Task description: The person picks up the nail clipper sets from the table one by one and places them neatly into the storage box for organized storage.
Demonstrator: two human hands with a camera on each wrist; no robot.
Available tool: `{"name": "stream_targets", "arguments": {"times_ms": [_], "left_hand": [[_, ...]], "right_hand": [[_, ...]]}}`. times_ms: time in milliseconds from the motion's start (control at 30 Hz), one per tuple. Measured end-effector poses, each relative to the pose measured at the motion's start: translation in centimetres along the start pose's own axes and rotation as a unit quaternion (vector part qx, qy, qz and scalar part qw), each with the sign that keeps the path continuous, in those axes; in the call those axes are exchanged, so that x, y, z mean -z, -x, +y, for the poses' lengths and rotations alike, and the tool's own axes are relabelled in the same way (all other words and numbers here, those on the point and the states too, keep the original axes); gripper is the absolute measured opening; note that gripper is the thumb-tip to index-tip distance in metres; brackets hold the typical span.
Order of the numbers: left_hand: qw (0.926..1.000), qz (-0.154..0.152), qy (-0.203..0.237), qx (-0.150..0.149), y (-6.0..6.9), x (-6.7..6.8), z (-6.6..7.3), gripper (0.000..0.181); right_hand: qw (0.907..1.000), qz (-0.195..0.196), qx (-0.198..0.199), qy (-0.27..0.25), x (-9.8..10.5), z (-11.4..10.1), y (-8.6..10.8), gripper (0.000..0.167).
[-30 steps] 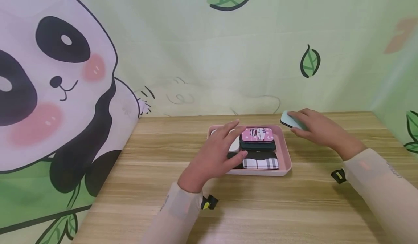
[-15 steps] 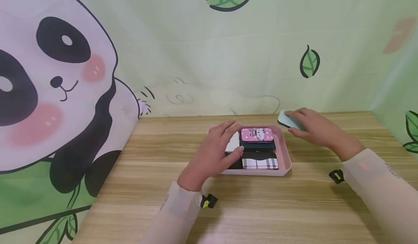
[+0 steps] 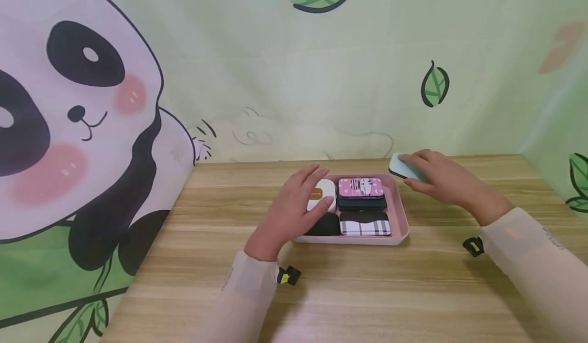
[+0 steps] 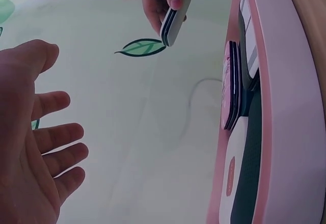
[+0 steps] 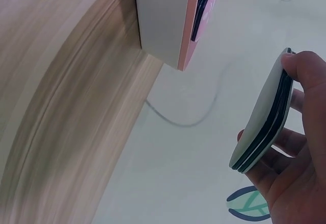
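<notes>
In the head view my right hand point(image 3: 447, 179) grips a flat, pale blue case point(image 3: 403, 166) with rounded corners, held above the table past the tray's back right corner. The right wrist view shows thumb and fingers pinching its edges, with dark bands round the side of the case point(image 5: 262, 117). My left hand point(image 3: 291, 210) hovers over the left part of a pink tray point(image 3: 402, 215), its fingers spread and holding nothing. Inside the tray lie a pink patterned case point(image 3: 360, 187) on a dark case point(image 3: 363, 203), a plaid case point(image 3: 366, 226), a white case point(image 3: 328, 189) and a black case point(image 3: 324, 225).
The tray stands on a wood-grain table point(image 3: 349, 292). Behind it hangs a pale green cloth point(image 3: 275, 67) printed with leaves and a large panda point(image 3: 92, 103). A strip of bare tray floor shows along the right inner side.
My left hand has drawn back slightly to the left, uncovering more of the white and black cases. The right hand has shifted a little left with the pale blue case.
</notes>
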State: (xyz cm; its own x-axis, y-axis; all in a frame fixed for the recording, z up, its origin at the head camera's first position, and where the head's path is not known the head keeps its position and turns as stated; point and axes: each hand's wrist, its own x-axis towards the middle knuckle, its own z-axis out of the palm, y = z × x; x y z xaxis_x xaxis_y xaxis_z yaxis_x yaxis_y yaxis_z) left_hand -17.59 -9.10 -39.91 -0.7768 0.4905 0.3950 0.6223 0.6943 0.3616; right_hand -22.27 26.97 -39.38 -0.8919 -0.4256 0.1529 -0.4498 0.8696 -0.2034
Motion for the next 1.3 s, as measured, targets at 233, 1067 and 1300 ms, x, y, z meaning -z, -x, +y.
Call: {"name": "stream_targets", "arguments": {"times_ms": [233, 1067, 1300], "left_hand": [[0.9999, 0.001, -0.002, 0.016, 0.0, 0.2, -0.7, 0.063], [0.9979, -0.013, -0.016, 0.062, -0.1, -1.1, -3.1, 0.067], [0.9951, -0.033, -0.013, 0.092, -0.2, -1.7, -4.0, 0.068]], "right_hand": [[1.0000, 0.001, 0.005, 0.001, 0.2, -0.4, -0.1, 0.065], [0.9994, 0.011, 0.033, 0.005, 0.1, -0.9, 0.0, 0.065], [0.9994, 0.011, 0.034, 0.006, 0.1, -0.9, 0.1, 0.065]]}}
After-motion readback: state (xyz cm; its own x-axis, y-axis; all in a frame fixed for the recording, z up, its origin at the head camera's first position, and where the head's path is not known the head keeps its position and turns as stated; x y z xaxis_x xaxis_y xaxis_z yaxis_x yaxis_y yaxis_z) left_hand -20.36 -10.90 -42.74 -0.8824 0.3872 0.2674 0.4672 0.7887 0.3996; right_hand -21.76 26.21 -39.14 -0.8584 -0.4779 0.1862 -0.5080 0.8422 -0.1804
